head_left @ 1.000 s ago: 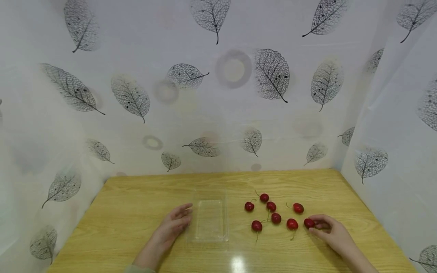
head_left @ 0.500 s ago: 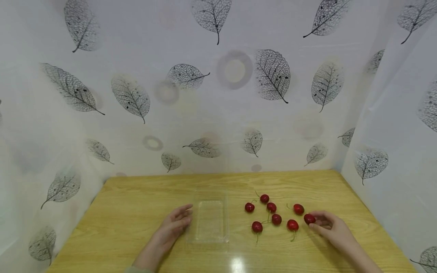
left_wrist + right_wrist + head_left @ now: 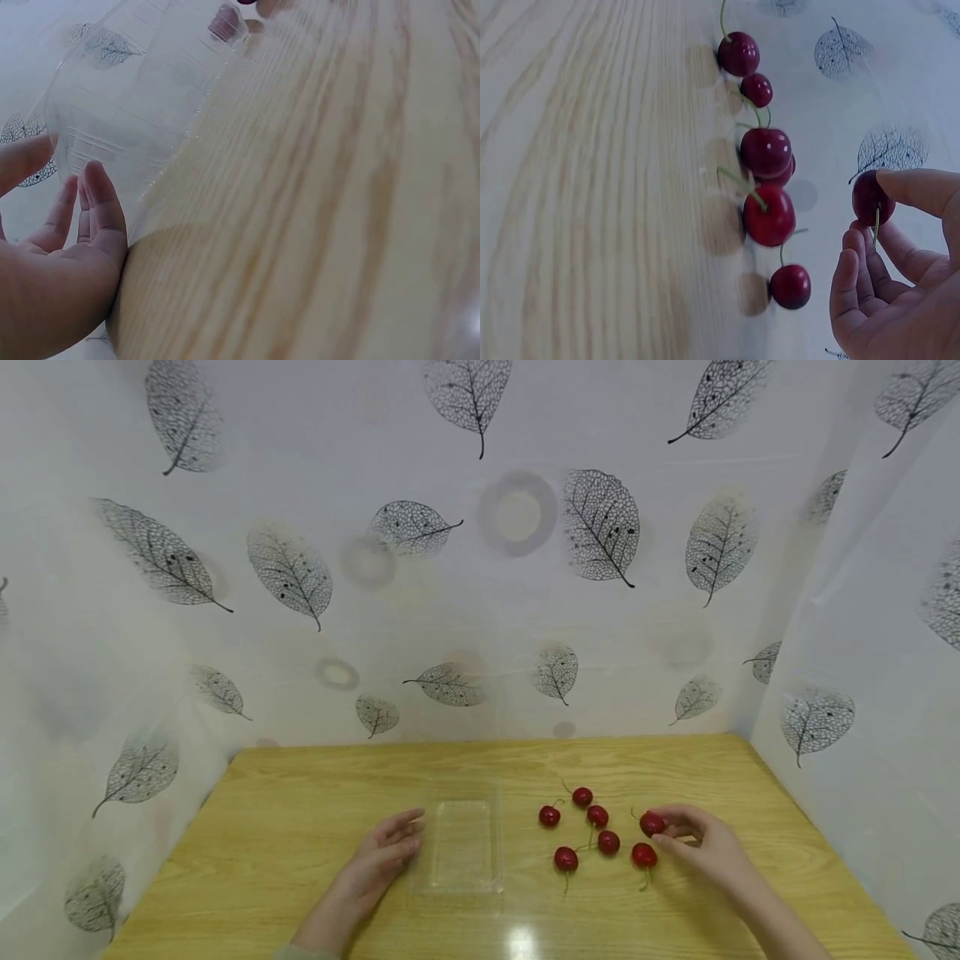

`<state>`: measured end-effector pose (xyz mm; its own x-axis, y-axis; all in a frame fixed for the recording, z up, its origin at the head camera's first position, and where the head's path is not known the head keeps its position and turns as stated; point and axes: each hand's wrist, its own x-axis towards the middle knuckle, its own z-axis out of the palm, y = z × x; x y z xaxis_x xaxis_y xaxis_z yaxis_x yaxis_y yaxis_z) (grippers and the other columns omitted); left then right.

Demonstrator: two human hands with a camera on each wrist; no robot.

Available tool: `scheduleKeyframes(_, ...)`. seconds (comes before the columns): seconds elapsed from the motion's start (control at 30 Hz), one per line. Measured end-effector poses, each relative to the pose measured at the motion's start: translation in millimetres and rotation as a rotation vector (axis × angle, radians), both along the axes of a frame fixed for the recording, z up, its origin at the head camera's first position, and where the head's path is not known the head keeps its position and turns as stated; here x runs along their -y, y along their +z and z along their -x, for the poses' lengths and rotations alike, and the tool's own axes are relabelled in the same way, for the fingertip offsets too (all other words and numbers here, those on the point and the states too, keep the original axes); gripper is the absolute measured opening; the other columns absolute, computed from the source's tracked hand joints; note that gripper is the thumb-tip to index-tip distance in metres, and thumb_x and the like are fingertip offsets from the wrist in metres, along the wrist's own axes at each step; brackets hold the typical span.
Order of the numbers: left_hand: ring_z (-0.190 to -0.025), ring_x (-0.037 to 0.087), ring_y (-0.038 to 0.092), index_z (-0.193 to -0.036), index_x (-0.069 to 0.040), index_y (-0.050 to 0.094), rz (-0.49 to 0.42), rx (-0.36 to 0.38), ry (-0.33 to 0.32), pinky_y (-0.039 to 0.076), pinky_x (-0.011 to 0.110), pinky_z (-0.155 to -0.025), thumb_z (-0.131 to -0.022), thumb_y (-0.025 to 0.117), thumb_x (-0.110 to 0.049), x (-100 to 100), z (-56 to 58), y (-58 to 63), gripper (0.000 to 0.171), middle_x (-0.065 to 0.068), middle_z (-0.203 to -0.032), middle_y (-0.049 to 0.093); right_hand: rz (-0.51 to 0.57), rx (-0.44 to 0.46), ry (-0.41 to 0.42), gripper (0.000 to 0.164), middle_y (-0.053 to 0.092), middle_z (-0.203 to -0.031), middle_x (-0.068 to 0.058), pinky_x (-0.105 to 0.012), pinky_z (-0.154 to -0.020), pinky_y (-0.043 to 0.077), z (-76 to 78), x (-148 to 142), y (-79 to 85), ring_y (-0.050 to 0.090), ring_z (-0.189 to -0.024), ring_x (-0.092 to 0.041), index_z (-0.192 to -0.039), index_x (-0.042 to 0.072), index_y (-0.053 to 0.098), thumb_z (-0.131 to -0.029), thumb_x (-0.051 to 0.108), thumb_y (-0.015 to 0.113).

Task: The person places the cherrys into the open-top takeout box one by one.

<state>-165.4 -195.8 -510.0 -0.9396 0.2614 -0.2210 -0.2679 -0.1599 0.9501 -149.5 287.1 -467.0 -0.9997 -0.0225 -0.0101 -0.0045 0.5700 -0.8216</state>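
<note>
My right hand (image 3: 705,845) pinches a dark red cherry (image 3: 871,196) between thumb and fingertips, above the wooden table; its green stem hangs down in the right wrist view. From the head, the held cherry covers most of another cherry lying behind it. Several more stemmed cherries lie loosely grouped left of this hand, among them a bright red cherry (image 3: 643,855) just below it. My left hand (image 3: 378,858), fingers relaxed, rests against the left side of a clear plastic box (image 3: 127,112). Inside the box I see no cherries.
The wooden table (image 3: 285,810) carries the box near its middle, with the cherries to the right of it. A pale curtain (image 3: 495,610) printed with dark leaves rises behind the table and along both sides.
The right hand has lifted its cherry off the table and moved it left, over the cherry lying behind. The left hand and the box stay put.
</note>
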Motion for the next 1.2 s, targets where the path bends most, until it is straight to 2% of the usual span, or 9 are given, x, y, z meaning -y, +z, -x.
scheduleKeyframes(0.3,-0.115,0.006,0.061,-0.159,0.007,0.036,-0.009,-0.006,-0.001,0.052,0.019,-0.096,-0.101,0.063,0.0,-0.6,0.6,-1.5,0.064,-0.004,-0.129,0.06,0.07,0.011,0.043,0.04,0.073,-0.121,-0.01,-0.021,-0.08,0.055,3.3,26.4,8.1,0.063,-0.092,0.001,-0.131,0.002,0.068,-0.095,0.015,0.079)
scheduleKeyframes(0.5,-0.116,0.006,0.06,-0.158,0.007,0.038,-0.015,-0.009,0.001,0.053,0.019,-0.097,-0.1,0.064,0.0,-0.7,0.2,-2.2,0.063,-0.004,-0.128,0.06,0.121,0.023,0.077,0.042,0.071,-0.124,-0.014,-0.021,-0.083,0.056,7.1,39.2,10.5,0.063,-0.093,0.001,-0.134,0.0,0.066,-0.096,0.013,0.078)
scheduleKeyframes(0.8,-0.118,0.008,0.058,-0.159,0.007,0.035,-0.006,-0.007,-0.001,0.052,0.019,-0.097,-0.1,0.065,-0.001,-1.5,0.4,-1.6,0.067,-0.003,-0.13,0.06,0.131,0.019,0.135,0.042,0.071,-0.126,-0.017,-0.023,-0.084,0.057,11.8,57.9,13.1,0.064,-0.095,-0.002,-0.134,-0.002,0.065,-0.096,0.011,0.076)
scheduleKeyframes(1.03,-0.117,0.009,0.057,-0.159,0.006,0.037,0.002,-0.005,0.0,0.052,0.02,-0.096,-0.1,0.064,-0.002,-1.6,0.7,-2.4,0.065,-0.002,-0.129,0.058,0.188,0.043,0.182,0.042,0.071,-0.124,-0.015,-0.023,-0.084,0.056,14.4,72.2,11.1,0.064,-0.096,-0.006,-0.134,0.0,0.065,-0.096,0.012,0.077)
scheduleKeyframes(1.2,-0.117,0.008,0.057,-0.158,0.006,0.039,0.005,-0.009,0.002,0.051,0.02,-0.095,-0.1,0.065,-0.002,-1.8,0.3,-2.3,0.064,-0.003,-0.128,0.058,0.228,0.022,0.218,0.041,0.07,-0.123,-0.017,-0.023,-0.082,0.055,17.1,82.5,9.0,0.063,-0.096,-0.006,-0.132,-0.002,0.065,-0.095,0.011,0.077)
